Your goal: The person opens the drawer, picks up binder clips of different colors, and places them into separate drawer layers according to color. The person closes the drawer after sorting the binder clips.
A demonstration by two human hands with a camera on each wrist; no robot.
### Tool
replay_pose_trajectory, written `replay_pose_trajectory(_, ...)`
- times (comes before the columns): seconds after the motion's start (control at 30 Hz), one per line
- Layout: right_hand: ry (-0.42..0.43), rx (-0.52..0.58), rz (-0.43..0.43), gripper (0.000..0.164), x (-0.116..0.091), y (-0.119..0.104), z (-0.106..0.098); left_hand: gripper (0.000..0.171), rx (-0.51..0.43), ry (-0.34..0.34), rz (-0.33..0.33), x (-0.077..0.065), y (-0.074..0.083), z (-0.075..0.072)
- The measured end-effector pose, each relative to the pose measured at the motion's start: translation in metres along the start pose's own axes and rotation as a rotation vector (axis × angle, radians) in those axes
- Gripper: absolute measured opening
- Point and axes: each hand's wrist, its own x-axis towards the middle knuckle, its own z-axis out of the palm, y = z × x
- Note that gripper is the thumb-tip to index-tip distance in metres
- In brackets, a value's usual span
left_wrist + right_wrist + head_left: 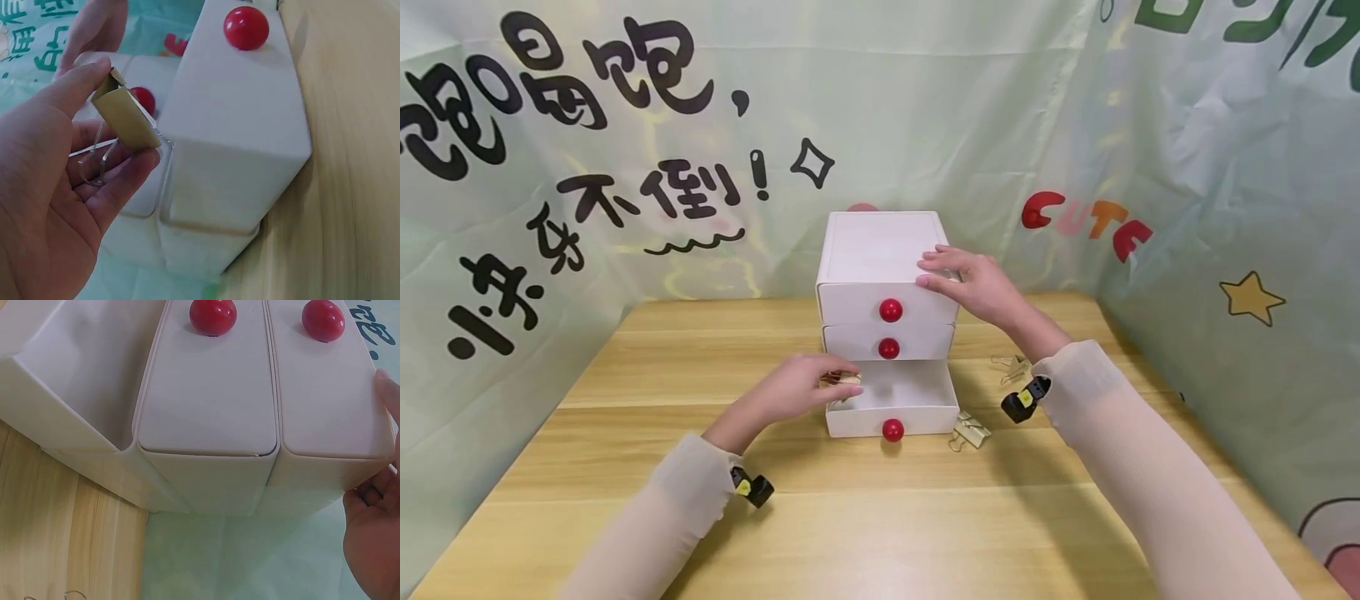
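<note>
A white three-drawer box with red round knobs stands on the table, its bottom drawer pulled out. My left hand is over that drawer's left side, pinching a gold binder clip between thumb and fingers; the clip's wire handles point back towards the palm. On the box's upper right front corner rests my right hand, with fingers on the top and side. The right wrist view shows the upper two drawers closed and part of the open drawer's inside.
One gold binder clip lies by the drawer's right front corner. Farther back on the right, more clip metal shows, partly hidden by the right wrist camera. A printed cloth hangs behind the wooden table.
</note>
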Motion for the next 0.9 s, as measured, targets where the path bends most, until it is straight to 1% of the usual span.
replay_pose_trajectory(0.17, -0.006, -0.003, 0.011, 0.056, 0.000, -0.003, 0.001, 0.047, 0.017, -0.010, 0.048, 0.012, 0.003, 0.010)
replay_pose_trajectory(0.27, 0.003, 0.009, -0.005, 0.055, -0.001, -0.004, 0.001, 0.047, 0.024, -0.020, 0.090, 0.017, 0.004, 0.015)
replay_pose_trajectory(0.47, 0.024, 0.024, -0.039, 0.053, 0.000, -0.005, 0.000, 0.039, 0.012, -0.020, 0.171, 0.023, 0.006, 0.019)
replay_pose_trajectory(0.57, 0.021, 0.017, -0.044, 0.053, 0.000, -0.005, 0.000, 0.033, 0.021, 0.011, 0.200, 0.023, 0.008, 0.017)
replay_pose_trajectory(0.67, 0.017, 0.011, -0.043, 0.052, 0.000, -0.003, 0.001, 0.029, 0.034, 0.055, 0.207, 0.022, 0.011, 0.012)
replay_pose_trajectory(0.9, 0.021, 0.013, -0.031, 0.053, 0.000, 0.000, 0.002, 0.025, 0.071, 0.191, 0.252, 0.018, 0.017, -0.012)
